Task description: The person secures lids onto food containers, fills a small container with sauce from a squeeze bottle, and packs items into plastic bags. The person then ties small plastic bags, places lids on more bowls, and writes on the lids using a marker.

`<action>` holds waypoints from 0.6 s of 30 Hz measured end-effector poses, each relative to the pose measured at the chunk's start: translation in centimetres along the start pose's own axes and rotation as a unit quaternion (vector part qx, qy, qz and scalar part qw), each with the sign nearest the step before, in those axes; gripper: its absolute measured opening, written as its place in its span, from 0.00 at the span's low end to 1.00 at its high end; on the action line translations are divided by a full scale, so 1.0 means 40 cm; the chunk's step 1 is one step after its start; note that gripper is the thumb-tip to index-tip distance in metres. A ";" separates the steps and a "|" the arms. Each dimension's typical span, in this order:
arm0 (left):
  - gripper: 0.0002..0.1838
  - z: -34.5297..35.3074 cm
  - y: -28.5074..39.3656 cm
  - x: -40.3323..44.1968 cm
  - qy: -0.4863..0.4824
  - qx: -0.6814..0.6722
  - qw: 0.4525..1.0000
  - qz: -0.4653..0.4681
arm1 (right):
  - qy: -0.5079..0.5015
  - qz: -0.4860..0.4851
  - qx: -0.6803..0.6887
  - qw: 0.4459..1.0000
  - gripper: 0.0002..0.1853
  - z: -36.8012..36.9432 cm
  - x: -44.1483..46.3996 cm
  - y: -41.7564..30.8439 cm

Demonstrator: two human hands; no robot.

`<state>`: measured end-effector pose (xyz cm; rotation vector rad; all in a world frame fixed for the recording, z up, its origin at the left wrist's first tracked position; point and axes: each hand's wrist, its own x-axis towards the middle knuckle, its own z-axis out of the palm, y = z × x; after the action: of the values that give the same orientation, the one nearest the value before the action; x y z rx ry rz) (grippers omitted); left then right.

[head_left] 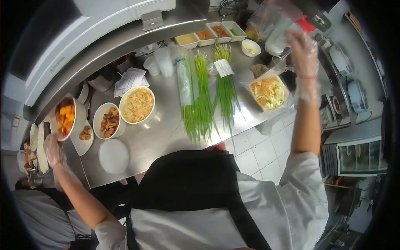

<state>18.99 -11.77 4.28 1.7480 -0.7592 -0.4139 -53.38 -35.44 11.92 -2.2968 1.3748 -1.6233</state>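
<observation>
My left hand (54,151), in a clear plastic glove, grips the lower edge of a tilted white bowl (65,118) with orange and yellow chunks inside. Beside it stand a white bowl of browned pieces (109,121) and a white bowl of fried rice (138,105). My right hand (303,54), also gloved, is raised at the upper right with its fingers bent together; what they hold, if anything, cannot be made out. Below and left of that hand, an open takeaway container (268,92) holds shredded vegetables and other food. Its clear lid stands up behind.
Bundles of green onions (202,83) and chives (226,96) lie mid-counter. Along the back stand topping trays (220,32) and a small bowl (251,48). A round white lid (113,156) is at the front left. Another person (46,212) stands at lower left.
</observation>
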 end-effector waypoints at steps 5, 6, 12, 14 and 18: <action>0.08 0.074 0.045 -0.299 -0.029 -0.061 0.997 -0.022 | -0.313 0.280 0.115 0.900 0.15 -0.037 0.132 0.423; 0.07 0.093 0.023 -0.347 -0.057 -0.068 0.996 -0.020 | -0.360 0.341 0.149 0.856 0.16 -0.016 0.127 0.489; 0.07 0.299 -0.034 -0.598 -0.112 0.006 0.987 -0.115 | -0.684 0.252 0.188 0.659 0.25 -0.032 0.116 0.661; 0.09 0.357 -0.080 -0.614 -0.119 0.026 0.983 -0.135 | -0.728 0.314 0.180 0.582 0.24 -0.003 0.112 0.664; 0.10 0.403 -0.222 -0.570 -0.120 0.098 0.976 -0.152 | -0.727 -0.413 0.126 0.533 0.20 0.188 0.064 0.814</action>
<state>-5.19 -6.54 -11.40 2.0321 -0.7201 -0.7911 -68.21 -60.46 -4.72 -2.6525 -0.3858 0.5580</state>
